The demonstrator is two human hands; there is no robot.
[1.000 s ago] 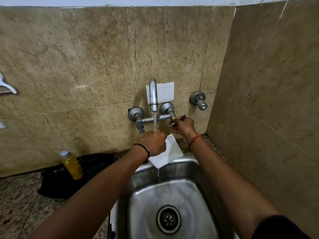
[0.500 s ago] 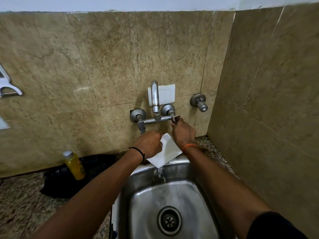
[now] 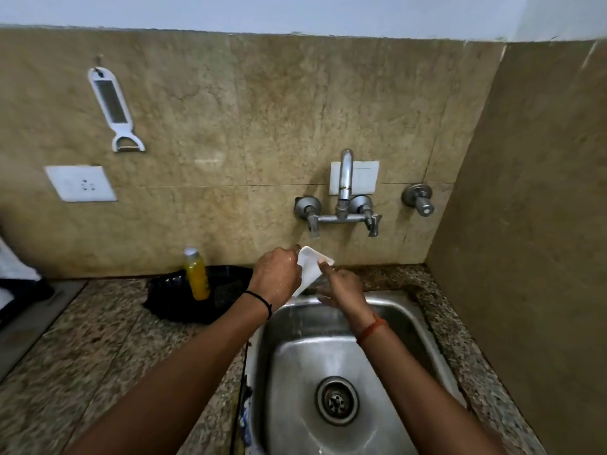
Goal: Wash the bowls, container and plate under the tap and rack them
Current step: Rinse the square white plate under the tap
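Sink [image 3: 410, 320] | tap [image 3: 345, 188] now off | left hand [image 3: 277, 274] grips white container [image 3: 310, 267] | right hand [image 3: 341, 287] left tap, open beside it

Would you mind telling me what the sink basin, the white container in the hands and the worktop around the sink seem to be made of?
The sink basin looks like brushed stainless steel: grey, with soft streaky reflections. The white container, gripped by the left hand, is probably thin plastic, matte and uniformly white; blur leaves it open. The worktop appears to be polished speckled granite.
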